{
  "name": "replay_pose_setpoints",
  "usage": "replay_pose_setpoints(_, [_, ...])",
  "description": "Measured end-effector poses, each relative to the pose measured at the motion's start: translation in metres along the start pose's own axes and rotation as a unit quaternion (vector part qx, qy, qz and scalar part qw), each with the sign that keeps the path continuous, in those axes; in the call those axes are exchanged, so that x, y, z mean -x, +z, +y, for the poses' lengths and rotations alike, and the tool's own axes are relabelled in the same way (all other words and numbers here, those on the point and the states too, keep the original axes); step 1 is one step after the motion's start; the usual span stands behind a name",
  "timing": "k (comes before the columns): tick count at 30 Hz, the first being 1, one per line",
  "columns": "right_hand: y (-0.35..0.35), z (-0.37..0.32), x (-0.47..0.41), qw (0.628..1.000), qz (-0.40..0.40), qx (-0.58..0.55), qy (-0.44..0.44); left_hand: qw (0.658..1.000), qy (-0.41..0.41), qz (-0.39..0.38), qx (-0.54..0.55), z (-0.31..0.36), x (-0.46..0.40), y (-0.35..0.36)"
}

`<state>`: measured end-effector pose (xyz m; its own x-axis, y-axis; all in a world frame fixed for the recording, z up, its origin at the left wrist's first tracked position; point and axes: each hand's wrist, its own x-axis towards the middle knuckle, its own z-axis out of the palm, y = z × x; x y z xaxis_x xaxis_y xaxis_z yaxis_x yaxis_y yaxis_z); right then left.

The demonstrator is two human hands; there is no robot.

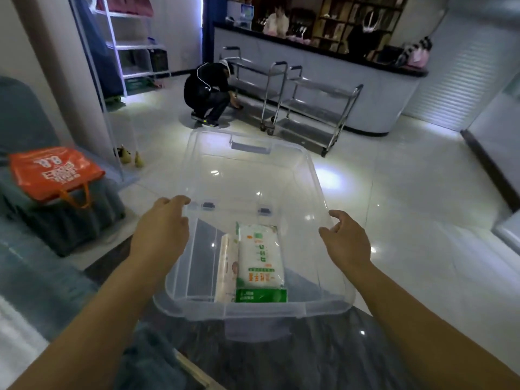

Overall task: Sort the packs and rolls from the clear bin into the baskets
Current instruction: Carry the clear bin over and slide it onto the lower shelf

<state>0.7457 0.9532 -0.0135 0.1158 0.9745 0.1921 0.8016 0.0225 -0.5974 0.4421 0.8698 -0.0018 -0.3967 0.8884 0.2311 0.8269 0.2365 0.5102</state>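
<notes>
Left hand: fingers curled over the left rim of the clear bin, gripping it near the far corner. Right hand: at the right rim, thumb and fingers loosely bent around the edge; whether it actually clasps the rim cannot be told, as the clear plastic hides the contact. Both forearms reach forward from the bottom corners of the view.

The bin is tilted, its far end raised toward the room and its near end lowest. Its near end lies over a dark marbled surface. Two blue clips show on a wall between the hands, and a grey handle at the far end.

Contents: a white pack with a green band lies at the near end of the bin, lengthwise. A second, paler pack stands on edge, touching its left side. No baskets are in view.

Surroundings: an orange bag rests on a dark seat at left. On the glossy tiled floor beyond the bin, a person in dark clothes crouches beside two steel trolleys. Behind them runs a long counter, with shelves on the back wall.
</notes>
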Motion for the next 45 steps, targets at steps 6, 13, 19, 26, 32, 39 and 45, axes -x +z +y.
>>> replay_pose_setpoints(6, [0.059, -0.019, -0.094, 0.999, -0.009, 0.023, 0.024, 0.999, -0.005, -0.039, 0.017, -0.026, -0.115, 0.052])
replay_pose_setpoints(13, [0.126, -0.019, -0.207, 0.996, -0.03, 0.058, 0.058, 0.995, -0.02, -0.089, 0.026, -0.047, -0.229, 0.123])
replay_pose_setpoints(19, [0.21, -0.023, -0.336, 0.994, -0.08, 0.058, 0.049, 0.991, -0.063, -0.117, 0.013, -0.067, -0.342, 0.184])
replay_pose_setpoints(26, [0.308, -0.082, -0.515, 0.986, -0.162, 0.029, 0.024, 0.981, -0.171, -0.094, 0.01, -0.082, -0.491, 0.214])
replay_pose_setpoints(32, [0.397, -0.158, -0.627, 0.977, -0.211, 0.022, -0.017, 0.97, -0.239, -0.052, 0.005, -0.117, -0.594, 0.212])
replay_pose_setpoints(39, [0.516, -0.244, -0.743, 0.975, -0.22, 0.02, -0.015, 0.962, -0.262, -0.057, 0.046, -0.204, -0.75, 0.24])
replay_pose_setpoints(45, [0.603, -0.34, -0.851, 0.978, -0.21, 0.014, -0.013, 0.959, -0.266, -0.09, 0.039, -0.273, -0.912, 0.243])
